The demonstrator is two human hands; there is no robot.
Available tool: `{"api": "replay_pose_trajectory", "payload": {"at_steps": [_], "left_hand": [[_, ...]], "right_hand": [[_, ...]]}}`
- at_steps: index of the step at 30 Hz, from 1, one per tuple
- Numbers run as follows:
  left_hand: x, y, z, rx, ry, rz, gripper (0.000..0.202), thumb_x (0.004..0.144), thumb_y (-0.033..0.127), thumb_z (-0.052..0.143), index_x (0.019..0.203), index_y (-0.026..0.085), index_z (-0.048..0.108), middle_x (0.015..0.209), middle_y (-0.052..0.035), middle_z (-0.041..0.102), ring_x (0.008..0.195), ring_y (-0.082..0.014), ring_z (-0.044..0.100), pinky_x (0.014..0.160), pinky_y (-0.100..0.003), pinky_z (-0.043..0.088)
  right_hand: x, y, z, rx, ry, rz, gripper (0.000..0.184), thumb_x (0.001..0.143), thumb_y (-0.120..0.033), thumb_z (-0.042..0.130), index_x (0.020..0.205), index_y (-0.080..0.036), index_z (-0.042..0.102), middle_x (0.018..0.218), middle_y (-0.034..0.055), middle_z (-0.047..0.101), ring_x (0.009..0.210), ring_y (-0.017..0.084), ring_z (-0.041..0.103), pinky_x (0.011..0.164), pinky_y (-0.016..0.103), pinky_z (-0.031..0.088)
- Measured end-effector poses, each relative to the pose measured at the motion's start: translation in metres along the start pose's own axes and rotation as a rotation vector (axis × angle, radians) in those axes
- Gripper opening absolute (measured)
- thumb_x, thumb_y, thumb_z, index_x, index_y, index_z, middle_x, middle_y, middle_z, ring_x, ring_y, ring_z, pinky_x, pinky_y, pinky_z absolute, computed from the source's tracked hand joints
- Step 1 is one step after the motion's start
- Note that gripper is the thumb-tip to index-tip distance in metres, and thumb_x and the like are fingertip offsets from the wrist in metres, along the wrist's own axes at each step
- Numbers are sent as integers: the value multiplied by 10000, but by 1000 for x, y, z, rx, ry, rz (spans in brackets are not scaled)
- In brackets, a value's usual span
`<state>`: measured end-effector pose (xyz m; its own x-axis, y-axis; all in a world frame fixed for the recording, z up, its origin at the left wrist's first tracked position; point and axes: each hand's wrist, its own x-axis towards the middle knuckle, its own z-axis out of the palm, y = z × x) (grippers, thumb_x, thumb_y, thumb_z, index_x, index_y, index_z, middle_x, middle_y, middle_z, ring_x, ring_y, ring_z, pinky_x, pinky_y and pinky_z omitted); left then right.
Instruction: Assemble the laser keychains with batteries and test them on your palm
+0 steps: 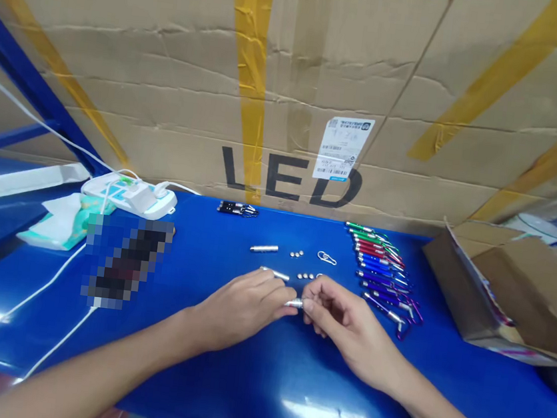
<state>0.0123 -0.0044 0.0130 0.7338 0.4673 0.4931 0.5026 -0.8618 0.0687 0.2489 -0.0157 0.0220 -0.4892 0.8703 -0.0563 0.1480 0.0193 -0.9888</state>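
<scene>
Left hand (247, 306): closed on a short silver tube (292, 302), pinched between thumb and fingers.
Right hand (341, 317): fingertips gripped the tube's 3 o'clock end; other fingers curled.
Held tube: sat between both hands, over the blue table (237, 392); clock directions below ran from it.
Loose tubes: near silver barrel (275, 274) lay just beyond left hand, 11 o'clock; far silver barrel (264, 249) also 11, farther out.
Button cells: near row (305, 276) and far cluster (297, 254), both about 12.
Clip (327, 258): silver, 1 o'clock, right of far cluster.
Coloured penlights (377, 264): 2 o'clock, green, red, blue, purple, lined up with clips.
Black penlights (232, 208): 11 o'clock, by the LED carton (178, 117).
Open box (480, 292): 3 o'clock.
Left side: pixelated item (132, 259) at 9, power strip (158, 202) at 10.
</scene>
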Motion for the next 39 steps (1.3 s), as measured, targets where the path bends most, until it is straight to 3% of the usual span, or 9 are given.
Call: {"api": "replay_pose_trajectory", "payload": {"at_steps": [3,7,10,16,23,26,31,34,39], "left_hand": [[2,1,-3,91,31,50,352,1190,312,360,1009,163,622,802,-10,611,744,-189,529,718,-323,427],[0,2,-6,194,32,152,313,1176,213,360,1068,147,646,795,-11,596,709,-199,487,690,-353,399],[-1,2,-5,145,38,121,337,1185,245,345,1079,148,650,817,-16,612,739,-194,510,719,-345,431],[-2,4,1,-151,-31,-77,381,1193,334,345,1064,167,662,920,-48,699,858,-181,604,825,-317,496],[-2,5,4,-502,-72,-432,292,1161,387,476,1081,200,685,1031,-30,756,926,-168,674,849,-287,513],[-4,4,5,-408,-67,-284,299,1172,357,440,1082,180,663,1011,-39,742,945,-175,670,884,-292,508],[-8,4,4,-32,-82,9,367,1186,315,362,1015,158,646,897,-45,690,823,-192,598,860,-334,476],[-8,5,4,-66,-88,-14,399,1191,322,333,1017,159,652,914,-47,701,836,-188,603,872,-332,479],[-4,7,5,-393,-69,-248,321,1178,349,415,1100,170,669,1052,-62,751,994,-189,666,931,-311,498]], "right_hand": [[1,-1,-1,106,-29,60,439,988,-630,724,921,-206,629,763,-24,612,639,111,515,593,255,422],[2,-1,-2,393,-96,267,477,854,-592,880,850,-192,619,694,-45,590,542,70,440,509,227,327],[2,-3,-2,498,-118,342,505,784,-563,943,808,-187,606,672,-48,588,535,64,443,502,216,322],[1,1,3,266,27,45,434,883,-571,871,938,-207,641,792,-25,667,712,137,628,679,272,512],[-6,8,3,-372,140,-268,269,1129,-447,553,1007,-238,670,900,30,704,828,188,657,786,325,502],[-6,7,0,-347,78,-194,315,1139,-467,522,965,-229,634,840,13,672,751,163,626,718,301,488],[-3,2,-4,179,-164,168,493,973,-658,727,860,-204,571,741,-36,599,555,88,488,526,235,395],[-1,1,-3,316,-166,258,523,911,-663,797,849,-197,569,731,-44,584,548,75,470,517,225,381],[1,7,4,60,39,15,477,968,-674,721,918,-212,616,779,-9,634,666,148,609,625,283,516]]}}
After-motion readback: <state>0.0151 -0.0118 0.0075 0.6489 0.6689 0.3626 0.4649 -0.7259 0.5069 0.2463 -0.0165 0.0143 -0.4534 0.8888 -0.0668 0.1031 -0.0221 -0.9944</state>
